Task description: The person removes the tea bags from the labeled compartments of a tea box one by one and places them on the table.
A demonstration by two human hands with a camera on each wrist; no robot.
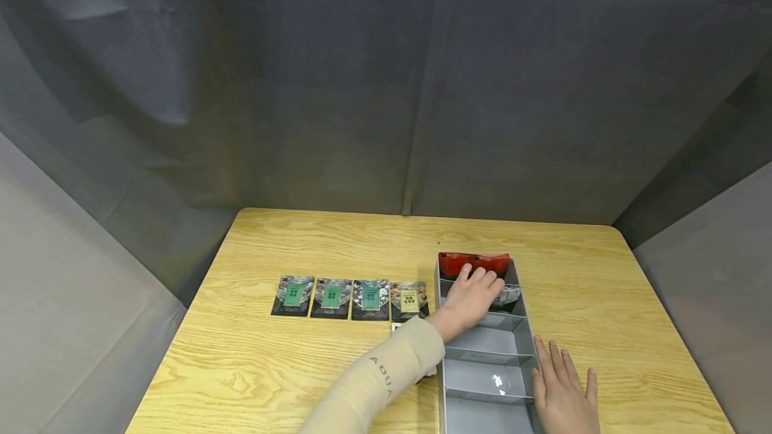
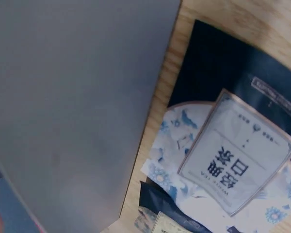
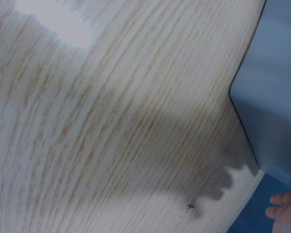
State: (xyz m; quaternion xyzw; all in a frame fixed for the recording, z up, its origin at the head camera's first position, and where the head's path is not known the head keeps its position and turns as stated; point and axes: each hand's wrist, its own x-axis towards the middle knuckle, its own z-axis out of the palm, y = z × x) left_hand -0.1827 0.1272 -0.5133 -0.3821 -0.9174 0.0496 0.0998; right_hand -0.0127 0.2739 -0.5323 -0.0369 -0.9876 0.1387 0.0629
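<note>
The left hand (image 1: 472, 297) is over the second compartment from the tray's far end; the pictures do not show whether its fingers pinch the grey-and-black packet (image 1: 508, 295) at its 3 o'clock. The right hand (image 1: 567, 394), at 5 o'clock, lies straight-fingered beside the tray (image 1: 482, 375) — best used as a brace, I'd judge, while the left works the packet clear of the dividers. A red packet (image 1: 474, 264) sits at 12 o'clock; green-labelled packets (image 1: 331, 298) lie at 9 — on the table (image 1: 241, 367).
</note>
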